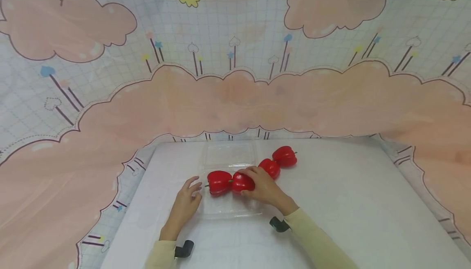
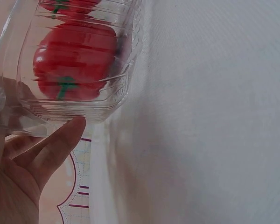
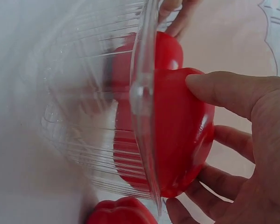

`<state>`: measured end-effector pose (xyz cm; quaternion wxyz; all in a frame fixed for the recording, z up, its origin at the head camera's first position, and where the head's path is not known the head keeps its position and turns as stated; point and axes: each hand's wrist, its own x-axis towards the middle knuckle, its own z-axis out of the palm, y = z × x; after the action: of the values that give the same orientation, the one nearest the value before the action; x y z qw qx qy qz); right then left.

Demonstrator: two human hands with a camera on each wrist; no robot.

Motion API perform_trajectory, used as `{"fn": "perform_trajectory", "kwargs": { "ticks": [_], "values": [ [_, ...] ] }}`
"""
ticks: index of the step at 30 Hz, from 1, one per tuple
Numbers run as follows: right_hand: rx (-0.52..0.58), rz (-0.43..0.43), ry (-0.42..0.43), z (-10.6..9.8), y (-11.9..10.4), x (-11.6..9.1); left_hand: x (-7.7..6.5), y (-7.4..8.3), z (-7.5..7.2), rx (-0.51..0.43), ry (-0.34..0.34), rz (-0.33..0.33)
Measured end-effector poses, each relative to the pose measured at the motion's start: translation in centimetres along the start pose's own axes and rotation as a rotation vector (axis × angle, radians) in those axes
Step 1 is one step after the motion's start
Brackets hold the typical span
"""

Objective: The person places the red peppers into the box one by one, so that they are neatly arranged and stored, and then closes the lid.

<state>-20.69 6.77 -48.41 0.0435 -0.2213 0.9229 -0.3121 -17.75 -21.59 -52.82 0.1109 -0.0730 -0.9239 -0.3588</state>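
A clear plastic clamshell box (image 1: pixel 232 209) lies with its lid folded back. Inside, at its left, is a red bell pepper (image 1: pixel 219 183) with a green stem. My right hand (image 1: pixel 266 187) grips a second red bell pepper (image 1: pixel 242 182), thumb on one side and fingers on the other. In the right wrist view this held bell pepper (image 3: pixel 184 135) sits partly below the box rim and partly above it. My left hand (image 1: pixel 185 203) is at the box's left end. Its fingertips (image 2: pixel 77 125) lie right at the ridged end wall in the left wrist view.
Two more red bell peppers, a nearer one (image 1: pixel 270 168) and a farther one (image 1: pixel 285 156), rest on the white table (image 1: pixel 342 187) just right of the box. The transparent lid (image 1: pixel 229 154) spreads toward the back. Behind the table hangs a patterned cloth (image 1: pixel 257 101).
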Motion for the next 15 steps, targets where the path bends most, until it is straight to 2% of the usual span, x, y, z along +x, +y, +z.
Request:
{"fn": "perform_trajectory", "kwargs": {
  "ticks": [15],
  "values": [
    [-0.009,0.01,-0.016,0.34,0.26,0.67,0.01,0.26,-0.11,0.013,-0.002,-0.009]
  ]
}}
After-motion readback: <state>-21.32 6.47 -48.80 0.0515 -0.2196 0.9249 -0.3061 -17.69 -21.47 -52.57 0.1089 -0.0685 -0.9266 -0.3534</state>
